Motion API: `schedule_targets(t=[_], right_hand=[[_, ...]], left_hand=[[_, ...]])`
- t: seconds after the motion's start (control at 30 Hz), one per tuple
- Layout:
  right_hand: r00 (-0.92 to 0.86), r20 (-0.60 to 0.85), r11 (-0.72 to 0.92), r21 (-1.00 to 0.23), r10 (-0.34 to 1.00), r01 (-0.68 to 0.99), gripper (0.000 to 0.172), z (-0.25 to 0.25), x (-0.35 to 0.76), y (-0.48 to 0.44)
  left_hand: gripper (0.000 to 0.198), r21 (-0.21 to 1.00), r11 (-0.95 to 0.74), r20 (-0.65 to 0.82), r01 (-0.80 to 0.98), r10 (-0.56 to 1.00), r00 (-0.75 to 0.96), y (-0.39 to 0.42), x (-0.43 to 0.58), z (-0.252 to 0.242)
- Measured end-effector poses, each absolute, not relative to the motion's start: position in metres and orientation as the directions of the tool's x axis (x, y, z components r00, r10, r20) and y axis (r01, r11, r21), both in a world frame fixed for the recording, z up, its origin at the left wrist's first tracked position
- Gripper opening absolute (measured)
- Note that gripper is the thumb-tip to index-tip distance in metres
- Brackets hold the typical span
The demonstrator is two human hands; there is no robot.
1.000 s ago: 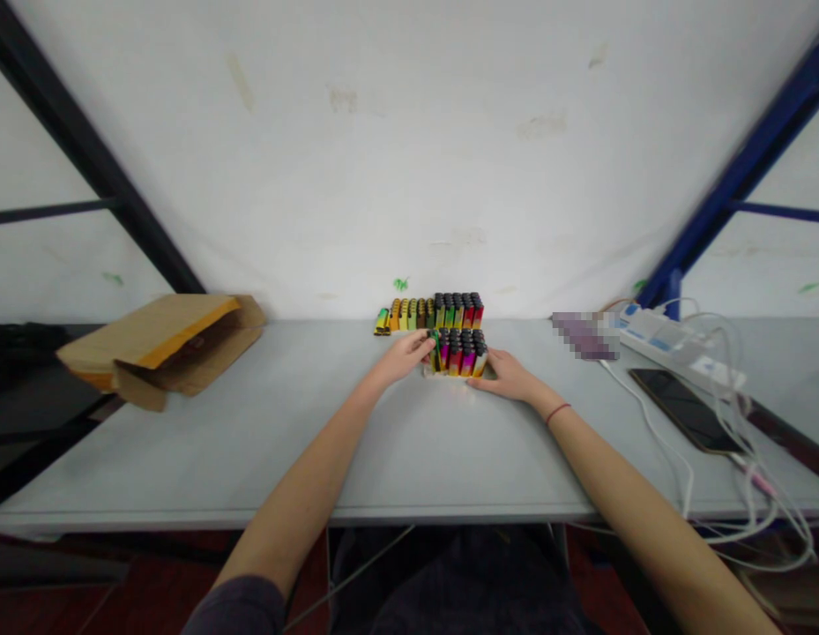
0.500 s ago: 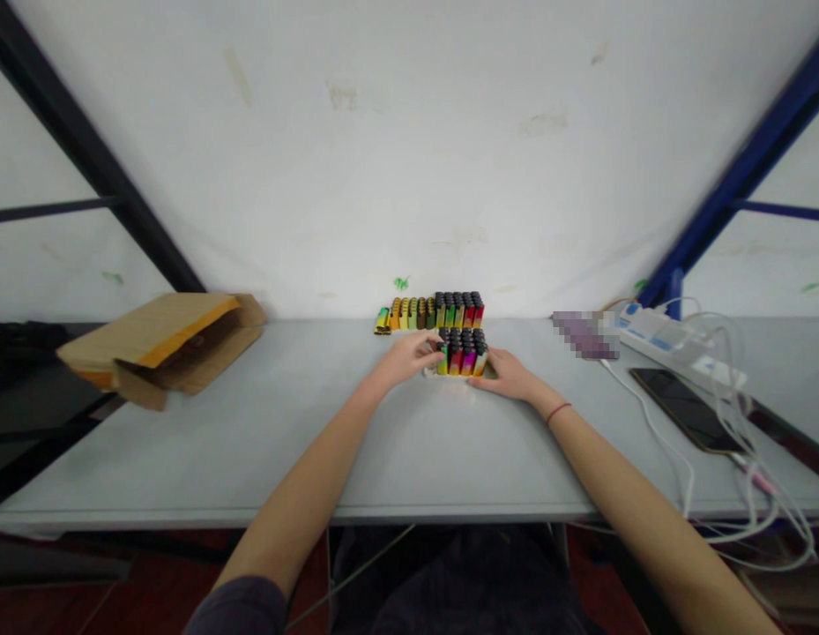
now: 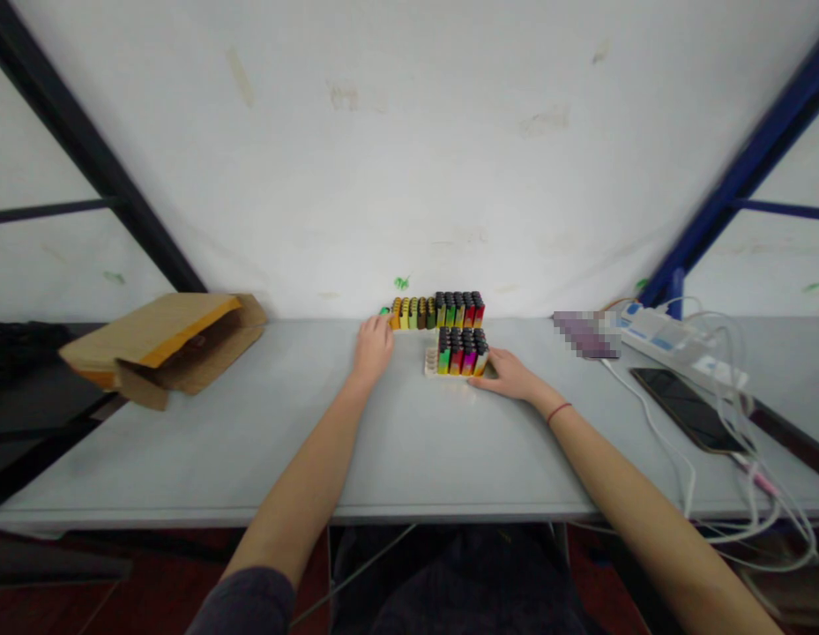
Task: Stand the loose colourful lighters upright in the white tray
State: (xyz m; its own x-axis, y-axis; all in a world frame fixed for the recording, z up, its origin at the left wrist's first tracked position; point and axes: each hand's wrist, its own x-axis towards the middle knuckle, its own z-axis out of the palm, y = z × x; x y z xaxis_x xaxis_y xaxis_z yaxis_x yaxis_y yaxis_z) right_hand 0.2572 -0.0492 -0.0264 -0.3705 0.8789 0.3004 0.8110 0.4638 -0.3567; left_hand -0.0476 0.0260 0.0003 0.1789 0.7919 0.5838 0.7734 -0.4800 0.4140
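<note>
Bracing the pale tray [image 3: 431,362] of multicoloured plastic lighters [image 3: 462,353] on the grey bench [image 3: 184,459] with our right hand [image 3: 508,375], we press its flat, closed fingers against the tray's corner to steady it. Our left hand [image 3: 373,348] sits bunched just before the end of the yellow-and-green lighter row [image 3: 415,313]; we cannot tell whether its fingers pinch anything.

Back row of lighters [image 3: 442,310] is running yellow through green to red under black caps; front lighters [image 3: 462,354] are showing green, pink and orange fades; kraft mailer [image 3: 177,348] is carrying an orange band; wrist cord [image 3: 559,412] is showing red.
</note>
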Motion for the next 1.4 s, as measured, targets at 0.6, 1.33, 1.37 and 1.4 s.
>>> schedule_targets(t=[0.6, 1.33, 1.37, 1.4], right_hand=[[-0.364, 0.295, 0.457, -0.371, 0.883, 0.809, 0.052, -0.024, 0.255, -0.051], [-0.349, 0.292, 0.443, -0.378, 0.890, 0.813, 0.052, -0.022, 0.254, -0.053], [-0.349, 0.294, 0.444, -0.380, 0.890, 0.812, 0.052, -0.022, 0.254, -0.053], [-0.349, 0.298, 0.446, -0.382, 0.889, 0.810, 0.052, -0.022, 0.254, -0.053]], left_hand=[[0.050, 0.321, -0.418, 0.418, 0.850, 0.868, 0.269, 0.082, -0.064, -0.027], [0.042, 0.152, -0.169, 0.379, 0.974, 0.920, 0.101, 0.056, -0.075, -0.020], [0.042, 0.144, -0.133, 0.361, 0.981, 0.930, 0.073, 0.053, -0.073, -0.019], [0.042, 0.126, -0.107, 0.342, 0.986, 0.938, 0.058, 0.048, -0.072, -0.017]])
